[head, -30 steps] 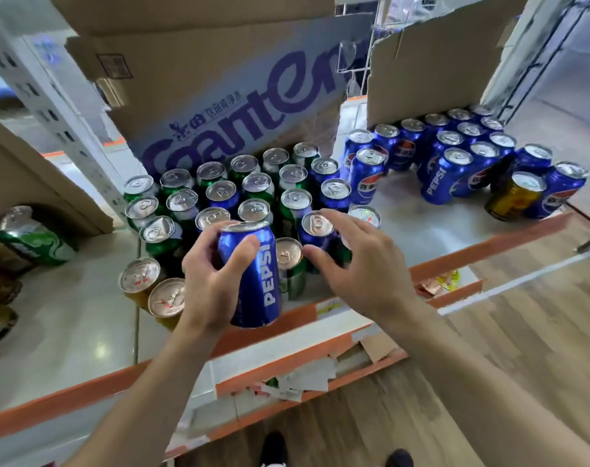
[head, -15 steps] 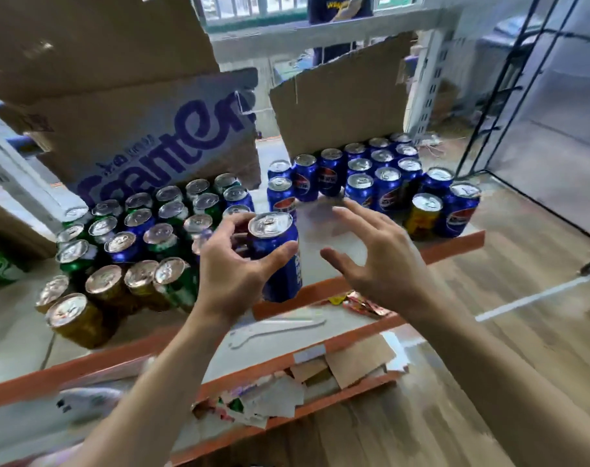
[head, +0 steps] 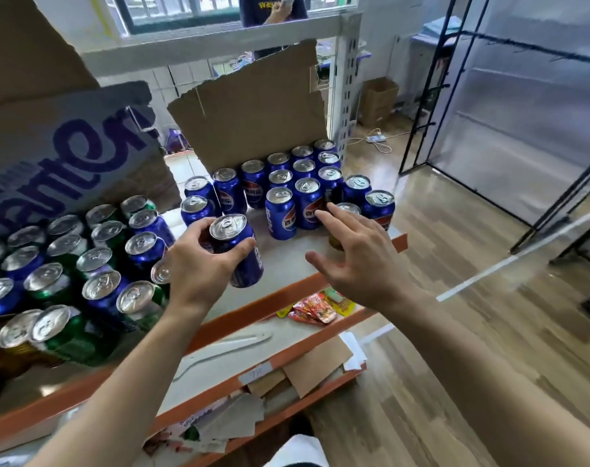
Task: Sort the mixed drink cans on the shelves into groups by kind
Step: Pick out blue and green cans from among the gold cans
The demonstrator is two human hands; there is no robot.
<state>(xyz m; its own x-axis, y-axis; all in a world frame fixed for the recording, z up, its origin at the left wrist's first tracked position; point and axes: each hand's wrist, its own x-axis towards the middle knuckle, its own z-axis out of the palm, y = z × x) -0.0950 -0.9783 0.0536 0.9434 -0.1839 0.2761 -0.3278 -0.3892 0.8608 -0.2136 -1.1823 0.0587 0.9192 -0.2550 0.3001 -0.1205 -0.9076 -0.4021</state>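
1. Left hand [head: 195, 267] grips a blue aluminium cola can [head: 248, 267], nearly upright; right hand [head: 357, 261] hangs empty, fingers spread.
2. The cluster of matching blue cans [head: 280, 217] stands just beyond both hands, nearer the right one.

Showed two forearms, a left forearm [head: 145, 382] and a right forearm [head: 472, 375], both bare from the wrist back to the edge of the view. Ended in a left hand [head: 199, 271] and a right hand [head: 357, 261], also bare, fingers and wrists alike. Included at the bottom edge a small piece of white cloth [head: 298, 451], probably clothing, but cut off too much to say which garment.
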